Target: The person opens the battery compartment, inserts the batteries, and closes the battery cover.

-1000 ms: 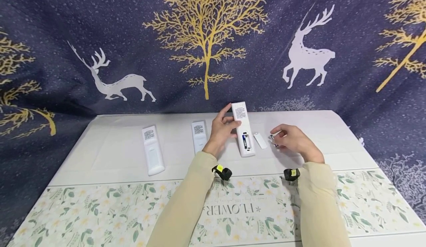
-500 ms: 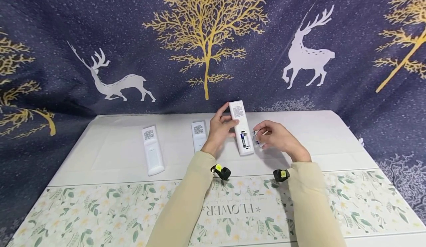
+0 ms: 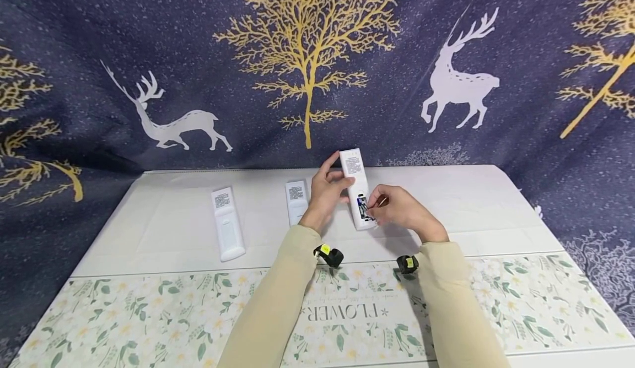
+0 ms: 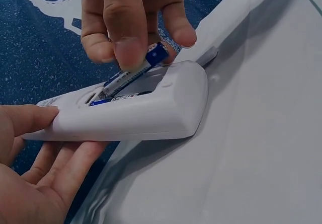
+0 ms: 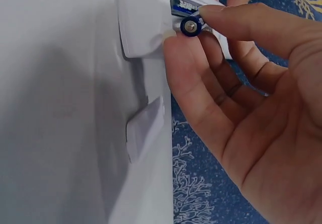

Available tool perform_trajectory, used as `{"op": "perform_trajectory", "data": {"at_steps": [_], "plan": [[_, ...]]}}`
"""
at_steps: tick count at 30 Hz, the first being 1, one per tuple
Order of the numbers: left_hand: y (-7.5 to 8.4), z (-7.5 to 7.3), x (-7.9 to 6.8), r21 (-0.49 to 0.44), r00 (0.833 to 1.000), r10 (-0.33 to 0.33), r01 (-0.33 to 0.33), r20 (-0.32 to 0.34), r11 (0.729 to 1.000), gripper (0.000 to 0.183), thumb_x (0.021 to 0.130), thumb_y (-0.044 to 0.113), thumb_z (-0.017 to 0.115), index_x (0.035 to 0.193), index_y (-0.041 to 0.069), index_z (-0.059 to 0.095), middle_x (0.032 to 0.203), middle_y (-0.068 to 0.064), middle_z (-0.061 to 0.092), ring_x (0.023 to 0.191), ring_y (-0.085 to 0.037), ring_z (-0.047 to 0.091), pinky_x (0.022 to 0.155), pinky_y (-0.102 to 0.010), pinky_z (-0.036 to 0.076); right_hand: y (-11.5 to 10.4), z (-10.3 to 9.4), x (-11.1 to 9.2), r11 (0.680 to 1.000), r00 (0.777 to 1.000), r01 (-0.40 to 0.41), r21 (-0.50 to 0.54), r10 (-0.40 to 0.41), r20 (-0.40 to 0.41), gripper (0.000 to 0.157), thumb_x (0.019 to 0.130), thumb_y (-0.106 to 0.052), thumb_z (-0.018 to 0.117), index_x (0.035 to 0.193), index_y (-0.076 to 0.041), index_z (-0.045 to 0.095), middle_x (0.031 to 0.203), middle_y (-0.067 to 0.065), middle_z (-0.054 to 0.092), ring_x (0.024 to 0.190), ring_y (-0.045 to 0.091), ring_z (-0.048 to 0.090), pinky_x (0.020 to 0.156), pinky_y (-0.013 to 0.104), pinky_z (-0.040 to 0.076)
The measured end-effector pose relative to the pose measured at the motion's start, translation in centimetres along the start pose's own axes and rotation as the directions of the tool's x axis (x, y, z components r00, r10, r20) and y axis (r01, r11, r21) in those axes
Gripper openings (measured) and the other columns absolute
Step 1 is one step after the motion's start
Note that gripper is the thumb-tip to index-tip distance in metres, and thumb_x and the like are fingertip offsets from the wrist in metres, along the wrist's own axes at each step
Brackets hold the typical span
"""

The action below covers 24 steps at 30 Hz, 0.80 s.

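My left hand point(image 3: 324, 194) grips a white remote control point(image 3: 353, 164) by its upper part, back side up, thumb on the back and fingers underneath. The battery compartment lies uncovered. One blue-and-silver battery point(image 4: 130, 96) lies in it. My right hand point(image 3: 401, 209) pinches a second battery point(image 4: 156, 56) between thumb and fingers. This battery slants, with its lower end down in the compartment and its blue end raised above the remote. In the right wrist view the raised end of the pinched battery point(image 5: 190, 26) faces the camera.
The loose white battery cover point(image 5: 146, 128) lies on the table beside the remote, hidden behind my right hand in the head view. Two more white remotes, a far-left one point(image 3: 229, 225) and a nearer one point(image 3: 296, 196), lie back side up. A dark patterned cloth point(image 3: 198, 70) hangs behind.
My right hand has moved left from beside the cover to the remote, bringing the battery over the compartment and its end inside. The remote has shifted slightly left in my left hand.
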<state>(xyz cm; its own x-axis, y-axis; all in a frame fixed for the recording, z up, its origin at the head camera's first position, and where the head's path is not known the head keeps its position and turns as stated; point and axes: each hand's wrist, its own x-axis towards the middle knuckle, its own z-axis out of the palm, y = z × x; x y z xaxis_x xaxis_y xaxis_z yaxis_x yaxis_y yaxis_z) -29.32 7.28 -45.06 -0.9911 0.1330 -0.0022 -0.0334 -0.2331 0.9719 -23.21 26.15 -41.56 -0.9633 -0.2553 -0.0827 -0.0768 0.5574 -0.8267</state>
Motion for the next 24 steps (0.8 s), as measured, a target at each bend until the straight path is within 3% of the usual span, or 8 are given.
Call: {"op": "perform_trajectory", "data": {"at_steps": [7, 17, 24], "plan": [[0.03, -0.04, -0.08, 0.001, 1.000, 0.008, -0.008, -0.002, 1.000, 0.077, 0.095, -0.006, 0.074, 0.159, 0.029, 0.051, 0.114, -0.012, 0.069, 0.097, -0.027, 0.071, 0.073, -0.043, 0.067, -0.09, 0.64, 0.27, 1.000, 1.000, -0.022, 0.002, 0.022, -0.011, 0.011, 0.090, 0.009, 0.067, 0.099, 0.003, 0.064, 0.086, 0.014, 0.066, 0.069, 0.022, 0.066, 0.066, 0.038, 0.064], [-0.01, -0.03, -0.09, 0.017, 1.000, 0.009, -0.009, -0.007, 1.000, 0.077, 0.095, -0.005, 0.075, 0.159, 0.030, 0.051, 0.115, -0.011, 0.069, 0.100, -0.028, 0.072, 0.073, -0.042, 0.067, 0.27, 0.63, 0.22, 1.000, 1.000, -0.018, 0.019, 0.019, -0.005, 0.007, 0.097, 0.001, 0.070, 0.102, 0.006, 0.068, 0.088, 0.014, 0.067, 0.070, 0.025, 0.069, 0.067, 0.041, 0.066], [0.06, -0.02, -0.15, 0.017, 1.000, 0.001, -0.001, -0.007, 1.000, 0.076, 0.096, -0.005, 0.074, 0.159, 0.031, 0.051, 0.116, -0.011, 0.069, 0.104, -0.031, 0.072, 0.076, -0.044, 0.067, 0.55, 0.44, 0.18, 1.000, 1.000, -0.018, -0.023, 0.018, 0.009, 0.007, 0.099, -0.001, 0.071, 0.102, 0.002, 0.076, 0.091, 0.011, 0.073, 0.072, 0.021, 0.068, 0.070, 0.039, 0.064]]}}
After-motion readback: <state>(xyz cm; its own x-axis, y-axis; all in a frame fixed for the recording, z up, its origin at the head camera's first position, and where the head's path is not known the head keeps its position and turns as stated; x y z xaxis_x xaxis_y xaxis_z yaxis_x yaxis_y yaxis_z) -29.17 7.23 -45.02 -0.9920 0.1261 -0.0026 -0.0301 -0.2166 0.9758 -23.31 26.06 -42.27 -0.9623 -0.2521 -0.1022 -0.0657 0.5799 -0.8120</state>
